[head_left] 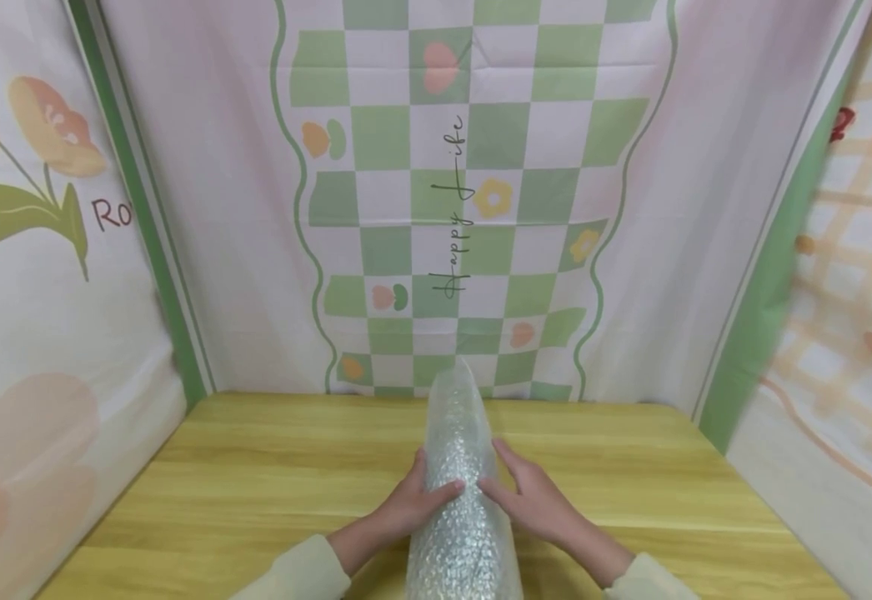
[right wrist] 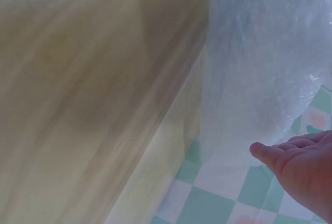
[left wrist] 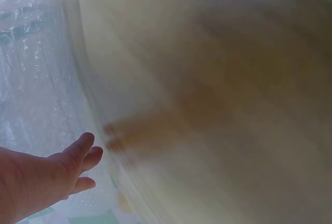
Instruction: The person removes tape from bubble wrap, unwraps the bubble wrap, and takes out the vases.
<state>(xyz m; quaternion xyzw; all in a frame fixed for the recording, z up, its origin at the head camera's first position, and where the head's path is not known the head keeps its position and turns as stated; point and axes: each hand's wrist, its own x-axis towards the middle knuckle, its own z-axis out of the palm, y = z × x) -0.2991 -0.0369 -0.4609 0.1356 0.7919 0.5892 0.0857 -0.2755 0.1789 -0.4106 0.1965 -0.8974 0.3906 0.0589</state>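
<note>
A long roll of clear bubble wrap (head_left: 466,533) lies lengthwise on the wooden table, its narrower far end pointing at the back curtain. On its left side rests my left hand (head_left: 409,498), thumb laid over the top and fingers along the flank. My right hand (head_left: 537,500) mirrors it on the right side, thumb tip close to the other thumb. In the left wrist view the left fingers (left wrist: 83,154) are extended beside the bubble wrap (left wrist: 36,79). The right wrist view has the right hand (right wrist: 301,162) with straight fingers against the wrap (right wrist: 254,79). The roll's near end is cut off by the frame.
The wooden table (head_left: 271,467) extends to both sides of the roll. A checkered green and white curtain (head_left: 379,192) hangs behind its back edge. Printed cloth walls, one on the left (head_left: 23,317) and one on the right (head_left: 856,350), border the sides.
</note>
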